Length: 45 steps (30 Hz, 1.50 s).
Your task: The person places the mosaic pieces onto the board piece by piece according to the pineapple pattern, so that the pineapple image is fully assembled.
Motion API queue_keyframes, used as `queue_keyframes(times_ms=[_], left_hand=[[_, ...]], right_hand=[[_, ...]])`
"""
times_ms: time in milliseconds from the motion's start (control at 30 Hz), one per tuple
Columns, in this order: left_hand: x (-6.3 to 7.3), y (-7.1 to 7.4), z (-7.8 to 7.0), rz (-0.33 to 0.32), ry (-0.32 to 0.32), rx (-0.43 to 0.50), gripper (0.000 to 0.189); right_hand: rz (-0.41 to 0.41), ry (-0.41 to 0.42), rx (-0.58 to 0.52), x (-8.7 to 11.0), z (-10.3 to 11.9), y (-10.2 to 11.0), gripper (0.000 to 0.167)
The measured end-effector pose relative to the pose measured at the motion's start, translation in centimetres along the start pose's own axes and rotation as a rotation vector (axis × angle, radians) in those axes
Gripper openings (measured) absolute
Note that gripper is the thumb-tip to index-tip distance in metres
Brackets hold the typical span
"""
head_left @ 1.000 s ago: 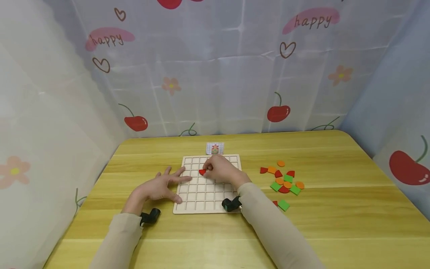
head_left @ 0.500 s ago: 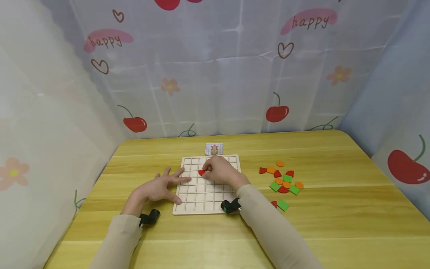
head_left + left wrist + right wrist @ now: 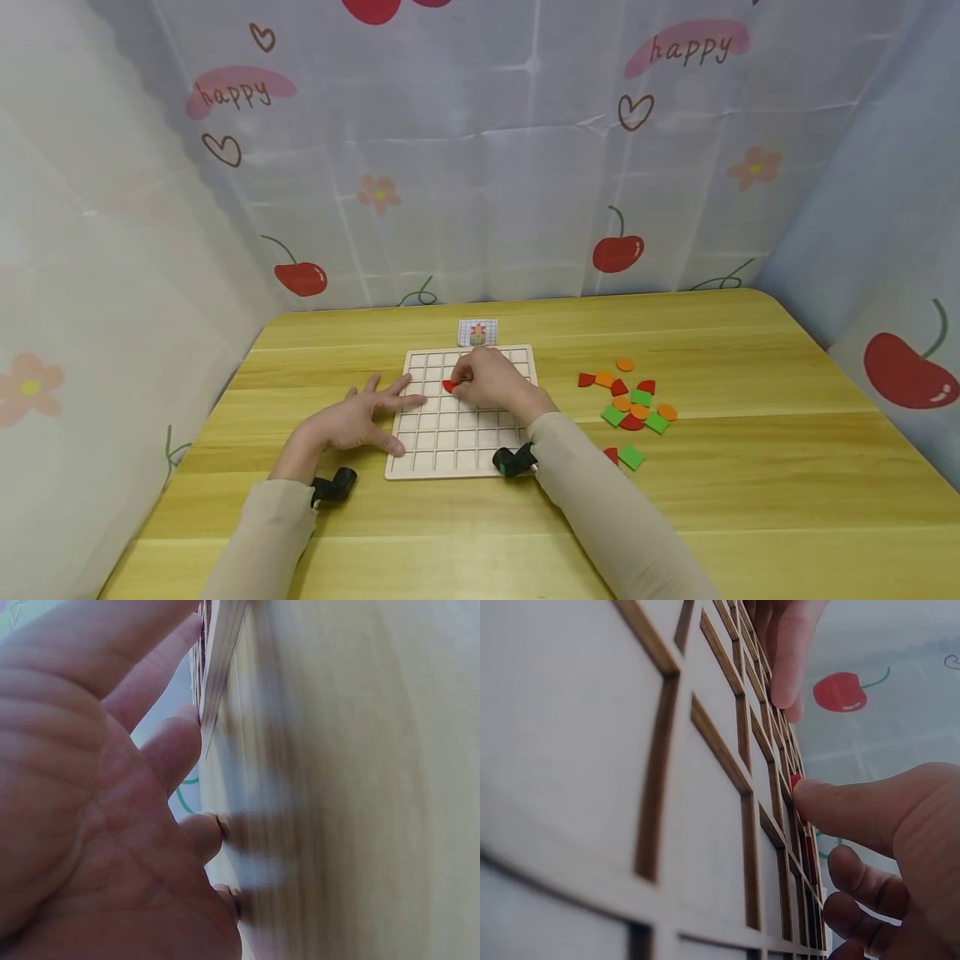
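Observation:
A light wooden grid board lies on the table in the head view. My right hand reaches over its upper middle, thumb and fingertips pinching a red quarter-circle tile down at the grid; the fingers hide part of it. In the right wrist view the thumb presses at the red tile's edge, and a second bit of red shows in the grid below. My left hand is spread with fingers apart across the board's left edge. The left wrist view shows its palm beside the board's edge.
A small card with a coloured grid picture lies behind the board. To the right are scattered flat pieces: red quarter-circles, orange rounds and green squares. A patterned curtain hangs behind the table.
Both hands stay nearly in place. Slightly less of the red tile shows at the right fingertips, and the head view has shifted a little.

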<state>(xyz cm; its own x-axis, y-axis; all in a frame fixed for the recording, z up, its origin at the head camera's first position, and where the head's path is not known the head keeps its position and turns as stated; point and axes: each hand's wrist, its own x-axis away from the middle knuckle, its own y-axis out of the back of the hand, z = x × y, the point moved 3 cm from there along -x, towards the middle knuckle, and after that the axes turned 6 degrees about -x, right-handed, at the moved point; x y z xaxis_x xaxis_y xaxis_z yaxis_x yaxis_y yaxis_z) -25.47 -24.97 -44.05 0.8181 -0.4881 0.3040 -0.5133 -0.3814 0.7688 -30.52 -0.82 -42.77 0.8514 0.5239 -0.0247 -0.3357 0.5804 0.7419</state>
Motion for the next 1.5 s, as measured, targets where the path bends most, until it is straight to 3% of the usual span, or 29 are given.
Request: queue_keyframes(times_ms=[367, 767, 1000, 1300, 1500], left_hand=[[0.1, 0.1, -0.1, 0.002, -0.018, -0.001, 0.078], [-0.2, 0.0, 0.2, 0.002, 0.015, -0.015, 0.078], [-0.1, -0.1, 0.2, 0.0, 0.011, -0.002, 0.078], [-0.1, 0.0, -0.1, 0.003, -0.004, 0.005, 0.078], [0.0, 0.0, 0.0, 0.0, -0.001, 0.005, 0.078]], right_hand=[[-0.007, -0.01, 0.01, 0.3, 0.1, 0.3, 0.008], [-0.039, -0.039, 0.021, 2.9, -0.7, 3.5, 0.007], [-0.033, -0.101, -0.012, 5.2, -2.8, 5.8, 0.02], [-0.075, -0.089, 0.013, 8.7, -6.2, 9.2, 0.028], [-0.09, -0.124, 0.01, 10.8, -8.2, 11.1, 0.031]])
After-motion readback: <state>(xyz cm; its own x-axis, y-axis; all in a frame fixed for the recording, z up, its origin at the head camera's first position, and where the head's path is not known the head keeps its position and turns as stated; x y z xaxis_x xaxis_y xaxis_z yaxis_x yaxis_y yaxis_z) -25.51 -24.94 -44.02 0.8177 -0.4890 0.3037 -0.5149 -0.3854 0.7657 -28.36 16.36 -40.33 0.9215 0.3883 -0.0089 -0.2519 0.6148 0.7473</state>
